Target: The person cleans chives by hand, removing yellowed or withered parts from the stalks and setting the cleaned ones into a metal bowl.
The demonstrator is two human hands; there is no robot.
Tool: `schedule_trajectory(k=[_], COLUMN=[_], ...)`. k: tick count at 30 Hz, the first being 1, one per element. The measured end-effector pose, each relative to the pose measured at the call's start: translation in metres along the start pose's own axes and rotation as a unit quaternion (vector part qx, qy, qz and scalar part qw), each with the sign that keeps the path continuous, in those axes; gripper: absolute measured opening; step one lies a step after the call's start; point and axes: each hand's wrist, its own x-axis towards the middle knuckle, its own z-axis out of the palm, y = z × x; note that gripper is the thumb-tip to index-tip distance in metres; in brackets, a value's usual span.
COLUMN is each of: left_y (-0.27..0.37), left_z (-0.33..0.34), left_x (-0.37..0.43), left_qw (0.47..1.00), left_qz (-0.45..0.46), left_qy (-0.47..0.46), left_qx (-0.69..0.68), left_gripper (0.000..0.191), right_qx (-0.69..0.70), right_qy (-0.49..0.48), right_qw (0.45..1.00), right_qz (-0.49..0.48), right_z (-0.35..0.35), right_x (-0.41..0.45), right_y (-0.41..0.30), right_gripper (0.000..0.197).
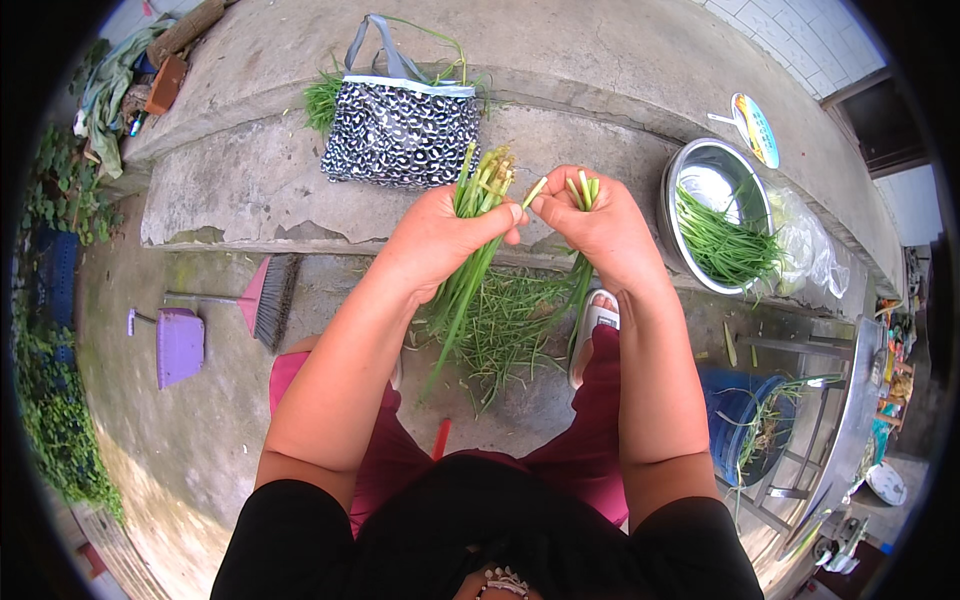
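My left hand (450, 231) grips a bunch of green leafy stalks, likely chives (484, 187), whose pale, brownish root ends point up and whose leaves hang down. Close beside it, my right hand (581, 217) is closed on a smaller bunch of the same stalks. One short stalk (534, 192) slants between the fingertips of both hands. Below them, a loose heap of green leaves and trimmings (502, 322) lies on the ground between my feet. A metal basin (667, 217) on the step at the right holds more green stalks (724, 240).
A black-and-white patterned bag (401, 135) with greens stands on the concrete step. A broom (270, 304) and purple dustpan (180, 345) are at the left. Beside the basin lie a clear plastic bag (810, 244) and hand fan (756, 130). A blue bucket (724, 420) is at the right.
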Motion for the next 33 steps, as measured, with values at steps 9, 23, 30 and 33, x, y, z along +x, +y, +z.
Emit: schedule_trajectory(k=[9,23,30,33], left_y=[0.001,0.000,0.001,0.006], left_z=[-0.002,-0.004,-0.008,0.003], left_x=[-0.001,0.001,0.000,-0.001], left_qw=[0.999,0.963,0.973,0.984], left_qz=[-0.019,-0.123,-0.107,-0.081], left_qy=[-0.027,-0.101,-0.075,-0.053], left_qx=[-0.034,-0.219,-0.190,-0.147], left_gripper=[0.022,0.026,0.025,0.025], right_qx=[0.054,-0.031,0.056,0.117], right_qy=[-0.023,0.106,0.002,-0.031], right_qw=[0.998,0.992,0.998,0.992], right_qz=[0.011,-0.062,0.002,0.042], right_z=[0.001,-0.012,0.001,-0.003], right_x=[-0.002,0.004,-0.004,-0.002], right_y=[-0.005,0.007,-0.009,-0.007], right_gripper=[0.003,0.005,0.011,0.012])
